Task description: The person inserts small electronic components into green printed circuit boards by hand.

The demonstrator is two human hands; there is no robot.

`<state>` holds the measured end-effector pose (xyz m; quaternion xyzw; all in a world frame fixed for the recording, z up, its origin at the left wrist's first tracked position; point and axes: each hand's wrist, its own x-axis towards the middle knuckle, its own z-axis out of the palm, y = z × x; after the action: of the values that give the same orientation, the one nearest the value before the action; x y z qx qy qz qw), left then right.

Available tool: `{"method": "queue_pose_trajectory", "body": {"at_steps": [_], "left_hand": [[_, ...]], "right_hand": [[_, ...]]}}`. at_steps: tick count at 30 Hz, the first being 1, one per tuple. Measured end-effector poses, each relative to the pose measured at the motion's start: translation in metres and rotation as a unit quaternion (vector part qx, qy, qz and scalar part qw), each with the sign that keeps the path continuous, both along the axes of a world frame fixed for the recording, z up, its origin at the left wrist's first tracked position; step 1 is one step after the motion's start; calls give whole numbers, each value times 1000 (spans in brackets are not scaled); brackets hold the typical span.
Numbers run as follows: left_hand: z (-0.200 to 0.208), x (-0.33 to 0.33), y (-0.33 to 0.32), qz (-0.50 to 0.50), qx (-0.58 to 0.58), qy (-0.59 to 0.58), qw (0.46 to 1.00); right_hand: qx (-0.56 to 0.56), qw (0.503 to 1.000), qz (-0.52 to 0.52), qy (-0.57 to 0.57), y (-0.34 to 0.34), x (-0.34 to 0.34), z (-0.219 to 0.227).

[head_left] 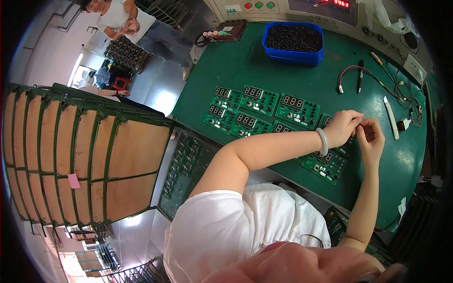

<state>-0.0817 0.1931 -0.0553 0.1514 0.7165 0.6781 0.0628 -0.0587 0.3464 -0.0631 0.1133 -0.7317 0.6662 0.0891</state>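
Head view: hands (358, 129) raised together, fingertips meeting, above circuit boards (325, 162).

I see a green bench (245, 70) carrying a blue tray (293, 52) of small black parts at its far edge. Green circuit boards (264, 106) with digit displays lie in two rows across its middle. Toward its right edge lie a red-and-black wire lead (351, 71), a black pen (360, 75) and a white strip (390, 118).

surface (236, 70): matt green mat | circuit boards (257, 100): glossy green laminate | bin (293, 55): smooth blue plastic | bracelet (323, 141): polished pale stone
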Motion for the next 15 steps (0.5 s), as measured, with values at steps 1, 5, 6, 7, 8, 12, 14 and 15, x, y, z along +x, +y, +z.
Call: {"method": "queue_pose_trajectory", "body": {"at_steps": [1,5,6,7,8,12,14,15], "left_hand": [[3,1,-2,-5,-21,3,1000],[12,3,-5,-12,-26,1,1000],[12,4,-4,-10,-16,-4,1000],[12,4,-4,-9,-5,-10,1000],[9,3,-4,-10,-5,-11,1000],[3,-1,-7,-65,72,-96,991],[6,-3,-10,-95,132,-179,970],[9,-5,-14,-108,179,-250,945]], "right_hand": [[-4,1000,2,-8,0,1,1],[-14,999,8,-34,2,0,-1],[-13,999,7,-34,1,0,0],[-18,999,7,-35,0,1,2],[-23,999,7,-37,-1,2,4],[-1,1000,-13,-12,-4,1,5],[21,1000,-15,0,4,0,8],[20,1000,-16,-1,9,-2,8]]}}
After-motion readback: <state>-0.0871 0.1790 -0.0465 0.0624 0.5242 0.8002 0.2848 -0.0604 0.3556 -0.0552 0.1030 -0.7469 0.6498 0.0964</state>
